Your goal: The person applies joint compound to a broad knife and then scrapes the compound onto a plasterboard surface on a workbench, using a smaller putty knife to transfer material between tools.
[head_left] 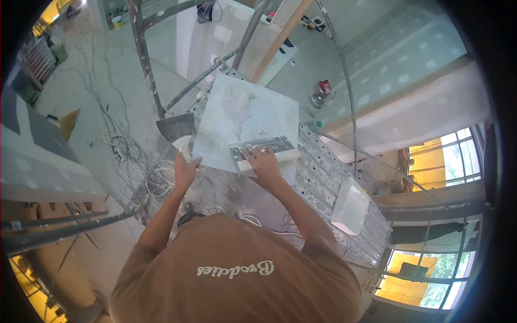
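Note:
In my left hand [186,168] is a broad scraper [176,127], its pale handle in my fingers and its dark blade pointing away, beside the left edge of a white board [212,126]. My right hand [262,160] is closed over a wide trowel [283,142] that lies across the near part of the board. The trowel has a grey, smeared blade and a pale strip along its near side. Farther up the board is a whitish smear of compound [236,102], with a small blob [262,130] nearer the trowel.
Beneath the board runs a perforated metal scaffold plank [315,175], with a white block-like piece [351,207] on its right part. Scaffold poles [144,59] rise around me. Loose cables [121,145] tangle on the floor at left. A red-and-dark bucket-like item [321,91] stands beyond.

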Available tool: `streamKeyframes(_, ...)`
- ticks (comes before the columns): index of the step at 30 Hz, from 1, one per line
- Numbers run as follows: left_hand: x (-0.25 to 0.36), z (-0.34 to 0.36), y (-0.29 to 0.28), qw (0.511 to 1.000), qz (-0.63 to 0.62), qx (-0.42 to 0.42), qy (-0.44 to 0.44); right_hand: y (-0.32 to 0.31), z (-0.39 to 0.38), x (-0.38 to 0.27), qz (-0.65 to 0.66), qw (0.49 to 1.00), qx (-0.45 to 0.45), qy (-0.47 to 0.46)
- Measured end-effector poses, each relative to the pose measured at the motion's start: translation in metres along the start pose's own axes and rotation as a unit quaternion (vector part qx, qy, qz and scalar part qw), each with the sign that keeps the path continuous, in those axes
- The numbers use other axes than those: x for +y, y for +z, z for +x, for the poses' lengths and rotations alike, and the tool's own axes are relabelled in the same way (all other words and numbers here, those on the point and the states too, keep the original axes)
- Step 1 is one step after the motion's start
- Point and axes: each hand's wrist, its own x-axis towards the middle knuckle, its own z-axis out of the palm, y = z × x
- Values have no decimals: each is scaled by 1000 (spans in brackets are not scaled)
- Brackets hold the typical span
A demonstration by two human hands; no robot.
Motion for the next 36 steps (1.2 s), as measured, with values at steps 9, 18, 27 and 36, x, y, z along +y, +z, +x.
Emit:
streamKeyframes(9, 26, 104, -46, 950, 197, 184, 158, -29, -57, 23, 64, 996, 37, 55)
streamKeyframes(18, -21, 13, -54, 931, 321, 123, 124, 17, -78, 21, 45, 998, 4, -41)
streamKeyframes(27, 32, -36, -44, 993, 109, -14, 29, 18, 58, 38, 4, 995, 83, -51)
streamKeyframes(36, 59, -61, -58, 995, 90, -30, -10, 40, -1, -2, 1, 999, 9, -46)
